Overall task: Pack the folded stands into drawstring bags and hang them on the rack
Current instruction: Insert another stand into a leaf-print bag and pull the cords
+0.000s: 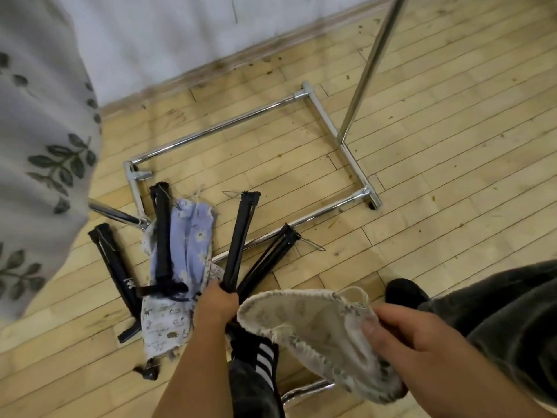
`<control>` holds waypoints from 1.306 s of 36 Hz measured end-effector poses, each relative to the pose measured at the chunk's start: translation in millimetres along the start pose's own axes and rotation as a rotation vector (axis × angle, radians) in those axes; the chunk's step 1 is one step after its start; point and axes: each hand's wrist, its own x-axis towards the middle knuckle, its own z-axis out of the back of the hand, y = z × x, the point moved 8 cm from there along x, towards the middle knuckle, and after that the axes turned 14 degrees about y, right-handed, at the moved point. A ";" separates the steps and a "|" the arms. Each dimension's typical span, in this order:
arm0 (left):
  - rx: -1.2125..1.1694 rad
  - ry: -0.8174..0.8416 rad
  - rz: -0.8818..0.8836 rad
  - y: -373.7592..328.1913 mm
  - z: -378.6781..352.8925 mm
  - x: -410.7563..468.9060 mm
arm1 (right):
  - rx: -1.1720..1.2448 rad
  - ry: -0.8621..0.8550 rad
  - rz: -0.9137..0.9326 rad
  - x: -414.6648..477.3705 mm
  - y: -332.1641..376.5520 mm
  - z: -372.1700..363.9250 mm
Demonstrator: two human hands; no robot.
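On the wooden floor [422, 140], head view, items as found:

Rack [331, 128]: chrome tube base frame lying flat on the boards, one upright pole rising toward the upper right corner, near the white wall [180, 34].

Held stand [241, 236]: black, folded, tilted up off the floor, its lower end inside the left hand [215, 303]. Fingers closed around the stand's legs.

Cream bag [316, 336]: drawstring type, pale print, mouth gathered and facing the held stand, just beside the left hand. The right hand [404, 330] grips its far edge, thumb on top, fingers curled into the cloth.

Second stand [271, 260]: black, folded, lying across the rack's near bar, just right of the held one.

Third stand [162, 233]: black, lying on top of a lilac floral bag [193, 239].

Fourth stand [116, 267]: black, on the floor left of the lilac bag.

White printed bag [162, 324]: on the floor below the lilac one, touching it.

Hanging cloth [39, 146]: grey with dark leaf pattern, filling the left edge.

Person's dark trousers [506, 321] at right; a striped black sock [262, 357] between the forearms.
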 end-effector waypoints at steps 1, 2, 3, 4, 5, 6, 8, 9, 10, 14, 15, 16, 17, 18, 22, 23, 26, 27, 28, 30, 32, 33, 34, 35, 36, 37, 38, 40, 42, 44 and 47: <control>-0.006 -0.016 -0.007 -1.8 5.5 -8.7 | -0.009 0.003 0.014 -3.9 1.1 -0.4; -0.002 -0.023 -0.019 -6.0 9.8 -17.4 | -0.020 0.000 0.028 -6.7 1.0 0.1; 0.012 -0.024 -0.034 -11.7 12.3 -25.6 | -0.042 -0.008 0.039 -8.3 0.2 0.8; 0.020 -0.031 -0.049 -16.1 16.2 -33.6 | -0.058 -0.018 0.061 -10.2 1.1 1.5; 0.030 -0.030 -0.066 -21.2 18.6 -41.4 | -0.070 -0.022 0.082 -11.5 1.3 1.8; 0.032 -0.033 -0.087 -26.3 20.9 -49.5 | -0.073 -0.027 0.104 -12.6 1.5 2.2; 0.021 -0.048 -0.121 -34.4 25.4 -66.6 | -0.066 -0.034 0.150 -17.5 4.4 3.6; 0.019 -0.053 -0.130 -37.5 28.1 -70.2 | -0.065 -0.043 0.172 -15.4 5.6 4.4; 0.007 -0.060 -0.146 -41.7 30.8 -84.0 | -0.071 -0.054 0.199 -20.8 6.6 5.6; 0.012 -0.068 -0.231 -51.5 39.6 -121.1 | -0.121 -0.097 0.301 -25.6 6.1 11.8; 0.024 -0.070 -0.246 -52.4 41.5 -130.0 | -0.125 -0.109 0.317 -25.8 5.2 13.4; 0.028 -0.070 -0.257 -53.4 43.1 -140.3 | -0.122 -0.118 0.327 -26.4 4.4 14.8; 0.029 -0.072 -0.268 -55.0 44.2 -152.2 | -0.125 -0.122 0.335 -28.2 4.2 15.8; 0.020 -0.078 -0.280 -56.7 45.2 -164.3 | -0.136 -0.124 0.347 -29.8 4.4 15.9; -0.028 -0.122 -0.338 -64.5 47.3 -214.1 | -0.174 -0.126 0.381 -40.3 6.6 14.9; -0.025 -0.135 -0.359 -67.0 46.1 -227.8 | -0.178 -0.126 0.384 -43.2 7.0 14.3; -0.036 -0.170 -0.434 -73.2 37.4 -267.6 | -0.177 -0.115 0.431 -52.9 7.8 10.4; -0.042 -0.179 -0.460 -75.1 32.5 -280.8 | -0.171 -0.113 0.458 -57.4 8.7 9.2; -0.051 -0.188 -0.489 -77.7 29.2 -288.3 | -0.160 -0.109 0.487 -60.4 11.9 8.9; -0.068 -0.197 -0.532 -75.3 15.1 -309.9 | -0.149 -0.089 0.532 -72.0 12.3 4.7; -0.085 -0.194 -0.571 -72.8 -1.6 -323.4 | -0.146 -0.079 0.556 -78.7 11.6 2.0; -0.096 -0.202 -0.590 -70.8 -10.6 -329.9 | -0.154 -0.074 0.564 -82.0 10.8 -0.3; -0.098 -0.219 -0.607 -69.4 -18.2 -333.1 | -0.160 -0.065 0.568 -84.2 10.4 -2.5; -0.097 -0.240 -0.619 -66.2 -27.1 -339.7 | -0.161 -0.046 0.568 -86.2 8.9 -6.3; -0.086 -0.260 -0.634 -66.0 -35.1 -344.6 | -0.155 -0.030 0.570 -89.2 8.7 -8.2; -0.069 -0.279 -0.652 -66.3 -43.5 -350.5 | -0.145 -0.020 0.577 -92.3 8.9 -8.9; -0.046 -0.298 -0.679 -69.2 -49.3 -354.2 | -0.137 -0.010 0.588 -95.8 11.2 -8.8; -0.027 -0.331 -0.730 -68.8 -62.6 -363.8 | -0.127 0.004 0.601 -98.5 10.9 -9.8; -0.009 -0.346 -0.773 -69.4 -74.9 -370.3 | -0.047 -0.018 0.589 -99.1 5.5 -4.2; 0.013 -0.373 -0.802 -70.4 -82.3 -374.6 | 0.052 -0.043 0.567 -98.8 -0.7 2.0; 0.026 -0.411 -0.839 -74.6 -80.6 -378.9 | 0.098 -0.055 0.560 -94.2 -4.9 8.7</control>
